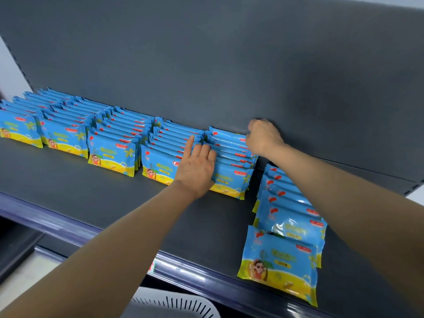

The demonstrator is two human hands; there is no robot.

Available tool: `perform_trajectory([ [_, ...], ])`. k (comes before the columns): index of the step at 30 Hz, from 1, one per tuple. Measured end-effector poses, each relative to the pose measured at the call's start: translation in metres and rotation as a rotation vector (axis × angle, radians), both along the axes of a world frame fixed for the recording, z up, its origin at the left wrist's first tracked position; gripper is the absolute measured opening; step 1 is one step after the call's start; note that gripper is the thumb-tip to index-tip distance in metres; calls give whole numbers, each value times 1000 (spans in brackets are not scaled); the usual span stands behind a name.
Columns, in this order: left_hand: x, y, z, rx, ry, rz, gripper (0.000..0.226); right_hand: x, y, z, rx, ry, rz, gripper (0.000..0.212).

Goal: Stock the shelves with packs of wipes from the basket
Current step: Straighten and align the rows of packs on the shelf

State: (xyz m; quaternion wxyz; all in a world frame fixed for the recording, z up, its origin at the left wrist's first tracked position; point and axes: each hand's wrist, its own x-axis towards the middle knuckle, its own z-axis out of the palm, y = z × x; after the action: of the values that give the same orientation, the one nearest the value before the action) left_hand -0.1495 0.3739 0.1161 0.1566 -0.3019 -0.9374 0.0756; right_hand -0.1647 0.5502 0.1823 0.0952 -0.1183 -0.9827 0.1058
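Note:
Blue and yellow packs of wipes stand in several front-to-back rows on the dark grey shelf (68, 180). My left hand (197, 164) lies flat with fingers spread against the left side of the fifth row (231, 177), touching its front packs. My right hand (263, 136) is curled at the back right end of that same row, against the shelf's back panel; whether it grips a pack is hidden. A further row of packs (284, 230) leans nearer the front edge on the right. The white slotted basket (174, 304) shows at the bottom, below the shelf.
The grey back panel (229, 65) rises behind the rows. The shelf's purple front rail (57, 226) runs diagonally across the lower left. Bare shelf surface lies in front of the left rows and between the fifth row and the right one.

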Motion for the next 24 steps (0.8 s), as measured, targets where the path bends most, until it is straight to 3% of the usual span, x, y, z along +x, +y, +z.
perform_trajectory([
  [2, 2, -1, -4, -6, -3, -1, 83, 6, 2, 3, -23, -95, -95, 13],
  [5, 4, -2, -10, -20, -4, -19, 94, 7, 5, -1, -188, -235, -115, 31],
  [11, 1, -1, -11, -55, 16, -20, 94, -3, 2, -15, -562, -144, -210, 31],
  [15, -1, -2, -12, -85, 24, -71, 91, -4, 3, -15, -528, -86, -242, 30],
  [21, -6, 1, -8, -116, 40, -85, 83, -5, 8, -12, -718, -124, -205, 17],
  [24, -6, 0, -9, -113, 51, -89, 82, 0, 12, -11, -621, -132, -224, 17],
])
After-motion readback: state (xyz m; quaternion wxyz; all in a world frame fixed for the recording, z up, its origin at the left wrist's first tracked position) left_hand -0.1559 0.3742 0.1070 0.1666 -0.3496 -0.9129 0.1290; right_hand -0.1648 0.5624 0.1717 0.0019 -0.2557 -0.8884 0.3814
